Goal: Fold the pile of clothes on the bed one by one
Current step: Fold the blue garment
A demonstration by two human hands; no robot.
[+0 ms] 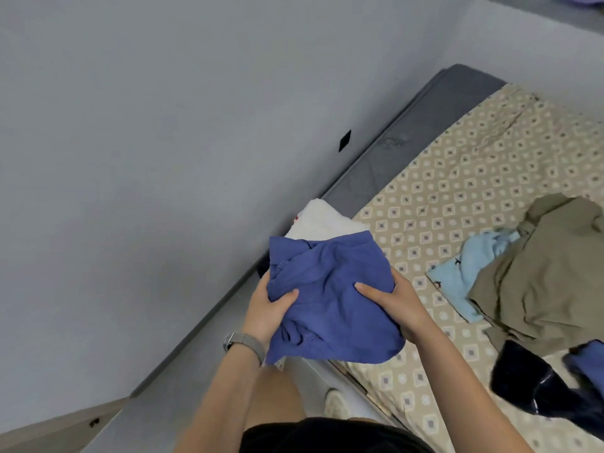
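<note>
A folded blue garment (330, 289) is held up in the air over the bed's left edge. My left hand (271, 308) grips its left side, thumb on top. My right hand (392, 302) grips its right side, thumb pressed on the cloth. Just behind the garment lies a folded white cloth (323, 220) on the corner of the bed (457, 178). The unfolded pile sits at the right: an olive garment (539, 279), a light blue one (470, 273) under it, a shiny dark navy one (536, 387) and a blue piece (588, 361).
The bed has a beige patterned sheet and a dark grey headboard (425, 125) against a grey wall (163, 125). My legs and one foot (336, 403) stand on the floor by the bed's edge. A wooden edge (65, 426) shows at the lower left.
</note>
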